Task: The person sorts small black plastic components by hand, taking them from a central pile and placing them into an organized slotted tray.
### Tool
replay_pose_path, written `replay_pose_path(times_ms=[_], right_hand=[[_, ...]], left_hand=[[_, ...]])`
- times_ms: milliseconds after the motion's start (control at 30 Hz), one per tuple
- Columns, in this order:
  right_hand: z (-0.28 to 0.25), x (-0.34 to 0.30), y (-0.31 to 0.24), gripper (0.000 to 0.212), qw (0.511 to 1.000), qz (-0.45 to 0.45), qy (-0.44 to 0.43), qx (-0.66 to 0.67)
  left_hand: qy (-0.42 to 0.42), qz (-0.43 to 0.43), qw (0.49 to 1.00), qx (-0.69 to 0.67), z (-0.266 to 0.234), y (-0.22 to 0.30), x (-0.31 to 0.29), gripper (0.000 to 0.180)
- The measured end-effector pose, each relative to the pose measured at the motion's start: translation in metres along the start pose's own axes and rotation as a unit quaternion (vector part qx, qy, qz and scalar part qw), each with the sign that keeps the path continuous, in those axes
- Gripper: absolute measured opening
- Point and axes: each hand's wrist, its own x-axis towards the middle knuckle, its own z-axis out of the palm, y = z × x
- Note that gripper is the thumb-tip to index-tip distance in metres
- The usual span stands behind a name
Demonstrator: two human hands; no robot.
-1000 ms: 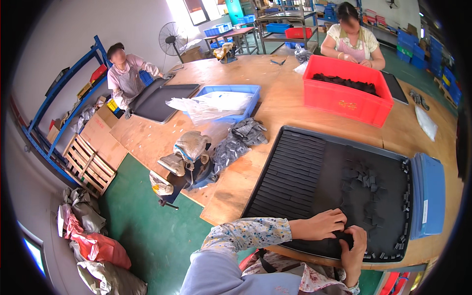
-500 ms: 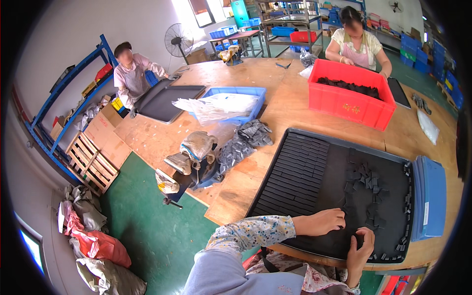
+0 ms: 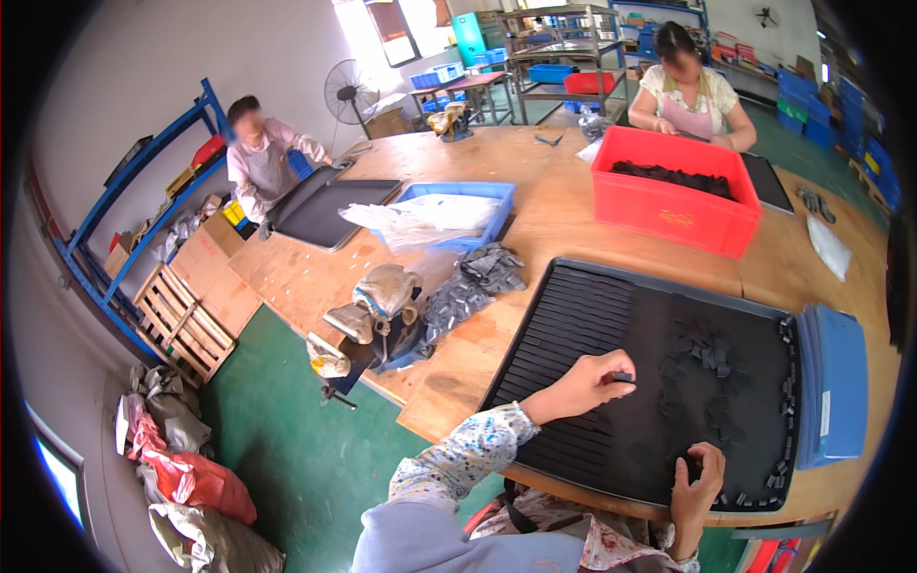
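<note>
A large black tray (image 3: 659, 283) lies before me, its left part covered by tight rows of small black rectangular pieces (image 3: 564, 334). My left hand (image 3: 585, 387) is over the right edge of those rows, pinching a small black block (image 3: 623, 377) between thumb and fingers. Low over the tray's front part is my right hand (image 3: 699, 487), its fingers curled in; something dark shows between thumb and fingers, but I cannot make it out. Beyond it, a loose heap of black pieces (image 3: 709, 351) is scattered. More small pieces (image 3: 787, 411) line the tray's right rim.
Blue folders or sheets (image 3: 833, 382) stand stacked right of the tray. Behind it is a red bin (image 3: 673, 212) of black pieces. A cloth-wrapped vise (image 3: 382, 301), a grey glove pile (image 3: 478, 282) and a blue crate (image 3: 492, 205) sit leftward. Two people work across the table (image 3: 458, 358).
My left hand has moved away from my right hand, up and left toward the rows, with a small black block in its fingertips. My right hand has stayed nearly in place.
</note>
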Motion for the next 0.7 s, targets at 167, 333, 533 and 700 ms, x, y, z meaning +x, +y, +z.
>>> replay_pose_path(times_ms=[167,333,533,700], right_hand=[[-0.002,0.005,-0.004,0.027,0.998,-0.056,0.011,-0.017],[-0.010,0.012,0.000,0.030,0.995,-0.101,-0.005,-0.017],[-0.011,0.010,0.000,0.024,0.994,-0.107,0.017,-0.031],[-0.008,0.002,0.007,0.018,0.994,-0.104,0.040,-0.023]], left_hand=[[-0.027,0.007,0.999,-0.022,0.017,-0.012,0.012,0.018],[-0.087,-0.045,0.995,0.031,0.040,-0.018,0.026,0.025],[-0.150,-0.023,0.988,-0.002,0.046,-0.012,0.022,0.023],[-0.143,-0.067,0.983,-0.098,0.049,-0.014,0.019,0.018]])
